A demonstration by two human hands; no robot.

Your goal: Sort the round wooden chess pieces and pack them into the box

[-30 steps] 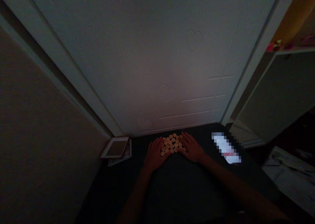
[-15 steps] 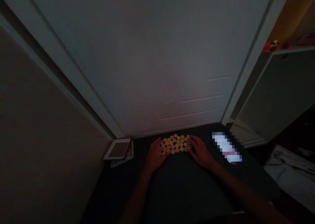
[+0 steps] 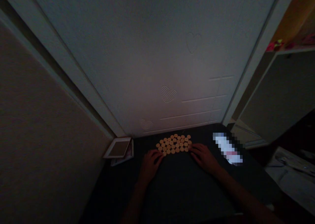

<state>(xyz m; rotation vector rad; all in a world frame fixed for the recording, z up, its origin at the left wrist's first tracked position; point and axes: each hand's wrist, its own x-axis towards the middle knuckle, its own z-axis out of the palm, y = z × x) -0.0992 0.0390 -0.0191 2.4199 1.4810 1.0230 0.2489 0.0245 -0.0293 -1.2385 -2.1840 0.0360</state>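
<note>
Several round, pale tan discs (image 3: 173,146) lie flat in a closely packed patch on the dark tabletop. My left hand (image 3: 150,163) is at the patch's lower left corner, its fingertips against the edge disc (image 3: 164,154). Its thumb and fingers are bent, with a gap between them. On the other side, my right hand (image 3: 202,154) lies low over the table with its fingers stretched toward the discs at the right end. Its fingertips touch or nearly touch them; the dim light hides which.
Two flat, framed items (image 3: 119,148) are stacked at the table's left edge. To the right lies a bright, pixelated object (image 3: 227,148). A pale panel with embossed hearts (image 3: 168,94) rises behind the dark table (image 3: 187,191). A shelf with colourful items (image 3: 278,45) is at upper right.
My left hand has drawn back toward me and left, uncovering discs at the patch's left end. My right hand has shifted slightly down, off the upper right disc.
</note>
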